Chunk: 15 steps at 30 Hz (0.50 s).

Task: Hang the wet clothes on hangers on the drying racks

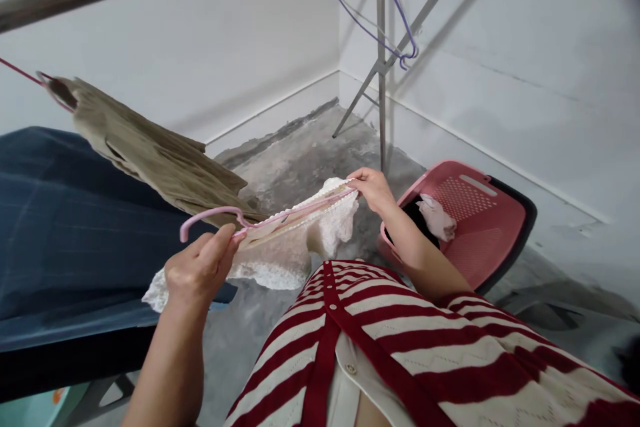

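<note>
The left hand (200, 270) is closed around the near end of a pink plastic hanger (210, 212), with the fingers curled and the thumb lying across the plastic. Its curved hook points away to the left, clear of the hand. The right hand (370, 190) is nearly closed in a narrow pinch, its thumb and fingers holding the far end of the hanger together with the edge of a white lace garment (280, 260).

The hanger stretches between the hands, and the lace runs along it and sags below in soft folds. A firm grip at one end and a small pinch at the other seem to suit this hold well, as they keep the bar steady while the lace lies evenly along it.

A red and white striped cardigan (400, 340) fills the bottom of the view, on the person. Just beyond the right forearm is a pink laundry basket (463, 203) with a crumpled white cloth (436, 217) in it. To the left, a tan garment (150, 153) hangs at a slant above a dark blue checked cloth (60, 213). Farther off, a purple wire hanger (373, 20) hangs on a metal rack (381, 80) standing on the concrete floor (300, 160).
</note>
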### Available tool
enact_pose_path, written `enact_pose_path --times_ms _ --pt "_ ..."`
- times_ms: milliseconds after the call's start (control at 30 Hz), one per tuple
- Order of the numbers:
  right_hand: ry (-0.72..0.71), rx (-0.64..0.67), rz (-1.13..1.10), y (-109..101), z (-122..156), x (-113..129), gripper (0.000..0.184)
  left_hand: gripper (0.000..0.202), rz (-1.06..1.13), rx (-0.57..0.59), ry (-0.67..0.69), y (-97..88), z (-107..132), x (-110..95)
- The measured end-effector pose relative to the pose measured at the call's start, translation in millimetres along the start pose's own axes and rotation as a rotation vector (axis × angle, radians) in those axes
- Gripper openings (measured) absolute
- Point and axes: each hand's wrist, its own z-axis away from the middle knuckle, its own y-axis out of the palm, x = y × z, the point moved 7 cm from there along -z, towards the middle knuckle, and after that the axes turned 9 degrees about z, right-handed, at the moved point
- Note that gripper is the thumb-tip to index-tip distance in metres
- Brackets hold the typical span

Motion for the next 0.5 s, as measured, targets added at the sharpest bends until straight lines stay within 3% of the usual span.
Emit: enact_pose_path --times_ms 133,200,267,367,433,500 --pt "-0.273 -0.245 0.312 -12 10 15 0.008 0.018 -0.057 -0.028 -0.082 16.2 1 -9" --pt "-0.397 -0.291 0.404 -6 24 23 0.007 0.017 -0.031 -0.065 -0.169 27.5 4 -15" --pt "-0.510 -0.259 0.469 7 44 32 0.007 0.016 -0.007 -0.076 -0.237 40.5 6 -23" --pt "-0.701 -0.086 0.533 29 74 49 0.008 0.017 0.077 -0.076 -0.296 55.2 10 -29" --pt "-0.808 -0.062 0.553 23 87 63 0.009 0.015 0.183 -0.124 -0.309 55.2 13 -27" --pt "-0.845 -0.180 0.586 -5 86 74 0.021 0.012 0.293 -0.212 -0.325 48.0 17 -17"
